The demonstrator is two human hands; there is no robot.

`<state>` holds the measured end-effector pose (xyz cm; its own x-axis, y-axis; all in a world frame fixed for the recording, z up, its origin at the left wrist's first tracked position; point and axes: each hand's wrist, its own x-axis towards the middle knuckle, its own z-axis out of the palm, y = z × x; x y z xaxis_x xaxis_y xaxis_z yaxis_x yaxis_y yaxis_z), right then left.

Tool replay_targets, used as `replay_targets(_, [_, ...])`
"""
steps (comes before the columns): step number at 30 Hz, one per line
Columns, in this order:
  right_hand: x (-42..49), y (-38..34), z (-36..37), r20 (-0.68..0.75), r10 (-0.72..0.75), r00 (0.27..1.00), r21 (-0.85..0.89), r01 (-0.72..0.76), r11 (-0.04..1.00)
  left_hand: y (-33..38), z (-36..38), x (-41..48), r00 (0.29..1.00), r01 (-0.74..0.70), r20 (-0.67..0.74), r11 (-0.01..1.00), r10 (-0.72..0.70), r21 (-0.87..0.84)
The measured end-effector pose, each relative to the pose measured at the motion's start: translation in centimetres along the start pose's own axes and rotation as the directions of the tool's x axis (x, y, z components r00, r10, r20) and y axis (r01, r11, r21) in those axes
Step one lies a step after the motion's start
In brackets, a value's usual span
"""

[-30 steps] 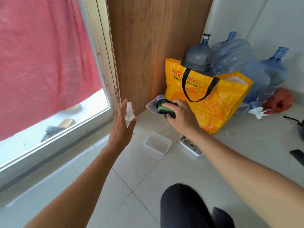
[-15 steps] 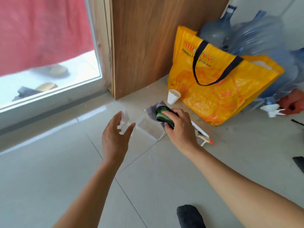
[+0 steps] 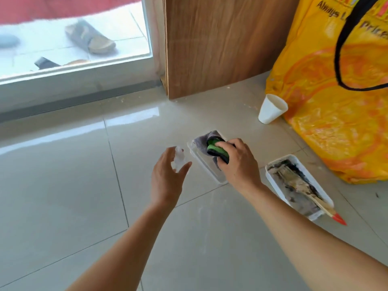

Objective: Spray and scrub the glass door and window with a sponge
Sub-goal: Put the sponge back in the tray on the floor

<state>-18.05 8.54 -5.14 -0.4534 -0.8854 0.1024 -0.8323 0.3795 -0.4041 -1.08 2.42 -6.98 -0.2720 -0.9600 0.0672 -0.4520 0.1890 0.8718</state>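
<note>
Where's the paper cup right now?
Head view, upper right: the paper cup stands on the floor beside the yellow bag, near the wooden panel.

Your left hand covers most of the clear spray bottle, and its outline is blurred. Your right hand hides the near end of the sponge. The frame's right edge cuts off the yellow bag, leaving its lettering incomplete.

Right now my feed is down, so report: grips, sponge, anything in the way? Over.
Left grip holds spray bottle. Right grip holds green sponge and grey cloth at clear tray. Paint tray, paper cup beside right grip.
</note>
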Motion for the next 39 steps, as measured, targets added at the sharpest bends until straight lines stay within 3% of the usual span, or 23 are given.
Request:
replay_targets(15, [2.6, 3.0, 6.0, 0.182, -0.004, 0.983, -0.103, 0.023, 0.994, -2.8, 5.1, 2.1, 0.997, 0.049, -0.067, 0.984, -0.038, 0.174])
replay_targets(24, [3.1, 4.2, 5.6, 0.140, 0.166, 0.976, -0.200, -0.137, 0.970, -2.8, 5.6, 2.0, 0.992, 0.085, -0.100, 0.988, -0.072, 0.132])
replay_targets(34, [2.6, 3.0, 4.1, 0.154, 0.121, 0.981, -0.242, -0.082, 0.967, -1.9, 4.7, 0.6, 0.997, 0.072, -0.050, 0.970, -0.062, 0.232])
replay_targets(39, [3.1, -0.3, 2.1, 0.135, -0.060, 0.989, -0.230, 0.090, 0.969, -1.7, 0.8, 0.9, 0.999, 0.052, -0.030, 0.945, -0.044, 0.322])
